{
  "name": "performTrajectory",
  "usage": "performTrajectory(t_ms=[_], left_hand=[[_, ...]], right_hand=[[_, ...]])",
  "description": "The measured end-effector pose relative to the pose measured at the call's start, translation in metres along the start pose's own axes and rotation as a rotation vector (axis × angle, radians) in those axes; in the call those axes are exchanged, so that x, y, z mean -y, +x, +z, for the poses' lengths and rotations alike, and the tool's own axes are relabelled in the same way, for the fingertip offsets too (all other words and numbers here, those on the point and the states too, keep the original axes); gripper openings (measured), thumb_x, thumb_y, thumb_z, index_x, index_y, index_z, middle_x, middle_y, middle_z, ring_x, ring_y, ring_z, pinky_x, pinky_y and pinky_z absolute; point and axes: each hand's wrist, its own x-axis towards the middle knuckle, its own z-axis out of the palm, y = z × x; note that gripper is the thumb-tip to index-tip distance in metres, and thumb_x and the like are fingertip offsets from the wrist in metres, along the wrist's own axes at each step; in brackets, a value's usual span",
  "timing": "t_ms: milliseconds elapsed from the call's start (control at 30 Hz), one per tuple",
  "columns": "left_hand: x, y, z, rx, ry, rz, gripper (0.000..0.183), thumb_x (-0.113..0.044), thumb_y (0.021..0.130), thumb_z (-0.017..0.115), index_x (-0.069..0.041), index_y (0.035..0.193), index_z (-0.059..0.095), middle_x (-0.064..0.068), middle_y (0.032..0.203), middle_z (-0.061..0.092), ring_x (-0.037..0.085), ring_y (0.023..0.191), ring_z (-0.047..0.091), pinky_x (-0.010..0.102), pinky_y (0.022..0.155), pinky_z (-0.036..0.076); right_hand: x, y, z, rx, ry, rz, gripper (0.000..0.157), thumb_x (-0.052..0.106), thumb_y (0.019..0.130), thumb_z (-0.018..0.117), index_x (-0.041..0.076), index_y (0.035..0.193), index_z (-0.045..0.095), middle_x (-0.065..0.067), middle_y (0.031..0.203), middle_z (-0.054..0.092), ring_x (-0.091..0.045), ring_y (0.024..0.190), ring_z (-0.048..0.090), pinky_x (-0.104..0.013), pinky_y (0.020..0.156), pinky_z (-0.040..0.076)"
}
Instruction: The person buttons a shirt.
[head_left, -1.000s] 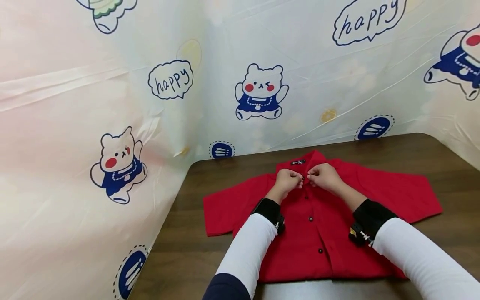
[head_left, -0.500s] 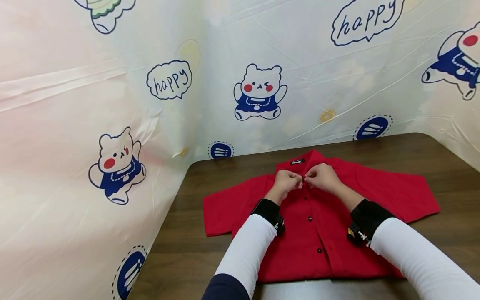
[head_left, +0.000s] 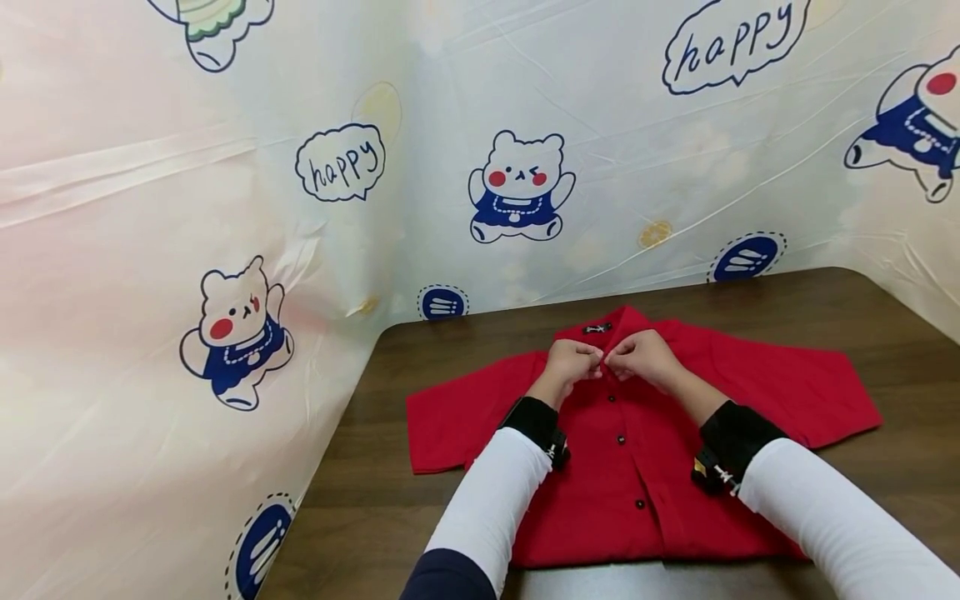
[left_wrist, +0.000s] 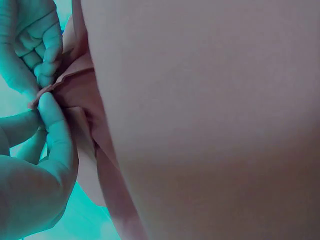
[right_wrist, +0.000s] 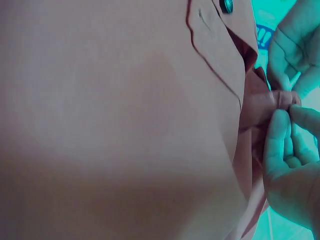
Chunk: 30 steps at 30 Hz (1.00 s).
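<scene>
A red short-sleeved shirt (head_left: 577, 500) lies front up, its collar (head_left: 628, 320) at the far end. Both hands meet at the top of its button placket, just below the collar. My left hand (head_left: 572, 364) pinches the cloth edge between thumb and fingers; the left wrist view shows this fold of cloth (left_wrist: 75, 82) closely. Opposite it, my right hand (head_left: 643, 358) pinches the other side of the front, fingertips almost touching the left ones. The fingers hide the top button's spot. Below them, several dark buttons (head_left: 620, 439) run down the front.
The shirt is on a brown wooden table (head_left: 345, 508). A pale surface (head_left: 592, 582) shows beyond its hem at the near edge. A printed sheet (head_left: 420, 208) with cartoon bears hangs behind and to the left. A dark label (head_left: 597, 328) sits inside the collar.
My right hand has shifted slightly left, closing the small gap to my left hand. The dark spot between the fingertips is now covered. The shirt's body lies the same.
</scene>
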Motion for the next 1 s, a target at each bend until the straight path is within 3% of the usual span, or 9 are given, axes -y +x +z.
performTrajectory(t_ms=[200,333,467,700,867,1000], left_hand=[[-0.005,-0.006,-0.001,-0.018,0.019,0.029,0.012,-0.005,0.088,0.071,0.005,0.087,0.076,0.009,0.08,0.071,0.021,0.067,0.07,0.043,0.078,0.057],[-0.008,-0.012,-0.001,-0.057,0.241,0.1,0.017,-0.007,0.088,0.071,0.0,0.074,0.076,0.009,0.07,0.07,0.022,0.068,0.071,0.033,0.067,0.058],[-0.008,-0.013,-0.001,-0.068,0.4,0.128,0.026,-0.011,0.09,0.069,-0.005,0.066,0.075,0.008,0.063,0.068,0.019,0.065,0.07,0.024,0.052,0.048],[-0.008,-0.013,-0.002,-0.006,0.393,0.147,0.019,-0.007,0.094,0.064,-0.002,0.08,0.075,0.002,0.071,0.065,0.014,0.065,0.062,0.023,0.05,0.041],[-0.009,-0.012,-0.001,0.017,0.362,0.158,0.014,-0.008,0.097,0.06,-0.002,0.09,0.071,0.004,0.077,0.061,0.015,0.066,0.06,0.023,0.053,0.042],[-0.008,-0.011,-0.002,0.049,0.392,0.206,0.013,-0.01,0.099,0.057,-0.003,0.094,0.067,0.004,0.082,0.06,0.014,0.068,0.057,0.023,0.056,0.043]], right_hand=[[0.007,-0.001,0.003,-0.054,-0.079,0.012,0.017,0.003,0.091,0.065,-0.012,0.094,0.071,-0.014,0.082,0.07,-0.022,0.067,0.068,-0.036,0.067,0.058],[0.01,-0.002,0.005,-0.072,-0.159,0.008,0.016,0.005,0.089,0.065,-0.007,0.085,0.074,-0.008,0.071,0.069,-0.016,0.061,0.063,-0.029,0.062,0.054],[0.014,-0.003,0.006,-0.06,-0.188,0.026,0.018,0.004,0.089,0.062,-0.006,0.079,0.074,-0.005,0.066,0.067,-0.014,0.061,0.061,-0.027,0.061,0.052],[0.019,-0.003,0.0,0.028,-0.023,0.118,0.024,0.006,0.094,0.058,-0.013,0.087,0.07,-0.008,0.069,0.067,-0.015,0.064,0.062,-0.03,0.063,0.056],[0.02,-0.001,-0.003,0.063,0.065,0.158,0.027,0.009,0.096,0.053,-0.012,0.086,0.068,-0.001,0.063,0.06,-0.011,0.06,0.055,-0.024,0.057,0.05],[0.019,-0.001,-0.002,0.076,0.164,0.197,0.027,0.01,0.096,0.051,-0.013,0.093,0.065,0.0,0.062,0.056,-0.009,0.058,0.052,-0.021,0.054,0.046]])
